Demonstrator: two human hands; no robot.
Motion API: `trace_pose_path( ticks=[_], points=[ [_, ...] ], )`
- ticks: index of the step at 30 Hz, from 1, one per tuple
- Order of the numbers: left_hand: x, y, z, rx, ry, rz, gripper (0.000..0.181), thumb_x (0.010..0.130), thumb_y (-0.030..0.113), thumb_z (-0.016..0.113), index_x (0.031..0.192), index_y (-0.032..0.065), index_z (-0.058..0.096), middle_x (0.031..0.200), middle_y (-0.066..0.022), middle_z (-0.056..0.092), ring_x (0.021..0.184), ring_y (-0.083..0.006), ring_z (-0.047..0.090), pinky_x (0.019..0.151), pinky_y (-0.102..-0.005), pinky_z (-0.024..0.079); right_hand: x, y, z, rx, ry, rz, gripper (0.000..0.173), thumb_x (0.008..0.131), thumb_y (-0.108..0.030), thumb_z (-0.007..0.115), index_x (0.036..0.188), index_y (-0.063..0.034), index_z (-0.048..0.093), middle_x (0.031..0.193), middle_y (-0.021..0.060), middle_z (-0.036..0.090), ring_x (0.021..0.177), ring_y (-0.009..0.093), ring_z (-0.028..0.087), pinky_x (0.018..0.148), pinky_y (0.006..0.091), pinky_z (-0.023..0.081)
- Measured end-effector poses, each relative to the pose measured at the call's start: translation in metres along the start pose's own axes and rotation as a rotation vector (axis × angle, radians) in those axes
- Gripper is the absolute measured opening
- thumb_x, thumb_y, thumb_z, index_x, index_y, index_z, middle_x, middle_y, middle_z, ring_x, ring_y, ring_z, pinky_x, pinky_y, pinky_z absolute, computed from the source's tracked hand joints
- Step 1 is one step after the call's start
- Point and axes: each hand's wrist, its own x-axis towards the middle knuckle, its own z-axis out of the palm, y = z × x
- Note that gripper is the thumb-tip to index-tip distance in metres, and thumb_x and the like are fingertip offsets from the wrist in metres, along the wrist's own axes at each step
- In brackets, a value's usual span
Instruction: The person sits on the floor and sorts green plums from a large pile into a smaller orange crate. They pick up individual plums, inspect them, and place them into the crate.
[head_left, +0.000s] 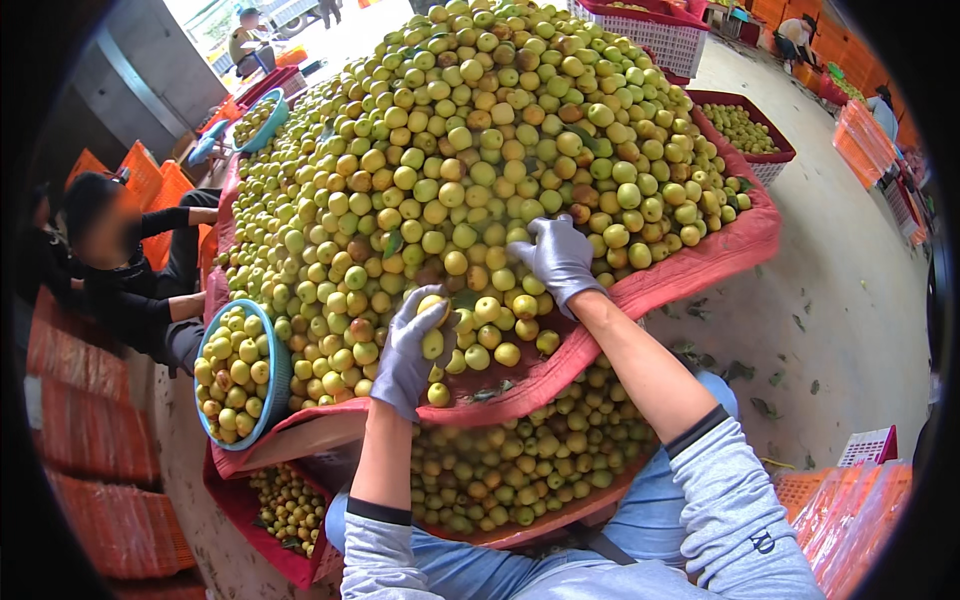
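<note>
A large heap of round yellow-green fruits (420, 172), some with brown patches, lies on a table edged with padded red cloth (675, 274). At the near side of the heap, my gloved left hand (409, 345) is closed around small round fruits; one shows at its thumb and another below. Farther right, my gloved right hand (559, 259) rests on the heap with its fingers on the fruits; its fingertips are partly hidden, and whether it grips one cannot be told. Loose fruits and a few leaves lie between my hands. More fruits fill a container (540, 517) below the table edge, over my lap.
A blue basket of fruits (281, 367) stands at the table's left corner. Two people in dark clothes (127, 289) sit on the left. A red-lined crate of fruits (780, 154) is at the right, another (319, 574) at lower left. Orange crates (832, 495) stand at lower right.
</note>
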Motion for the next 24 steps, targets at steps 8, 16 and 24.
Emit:
trace_pose_path(
  ticks=[8,16,24],
  points=[
    [-0.040,-0.030,0.015,0.246,-0.039,-0.058,0.015,0.087,0.023,0.062,0.084,0.0083,0.060,0.066,-0.0005,0.057,0.049,-0.0092,0.053,0.043,-0.0231,0.040,-0.003,-0.017,-0.001,-0.026,0.067,0.003,0.032,0.069,-0.036,0.073,0.086,-0.0098,0.069,0.103,0.0163,0.059,0.079,0.028,0.065,0.067,0.0372,0.054],
    [-0.099,-0.082,0.021,0.746,-0.506,-0.215,0.020,0.091,0.022,0.059,0.092,0.0026,0.060,0.078,0.0015,0.059,0.079,-0.0063,0.055,0.071,-0.0225,0.045,-0.077,0.052,-0.063,0.950,-0.807,-0.110,0.032,0.079,-0.025,0.072,0.101,-0.0035,0.067,0.093,-0.0001,0.066,0.085,0.007,0.058,0.074,0.0235,0.046],
    [-0.096,-0.086,0.026,1.135,-0.747,0.163,0.027,0.081,0.009,0.065,0.108,0.0087,0.064,0.103,-0.0100,0.065,0.096,-0.0281,0.061,0.082,-0.0347,0.049,-0.129,0.069,-0.100,0.619,-0.753,-0.380,0.027,0.082,-0.023,0.067,0.102,-0.0049,0.067,0.096,0.0078,0.068,0.088,0.017,0.062,0.084,0.0292,0.046]
  ],
)
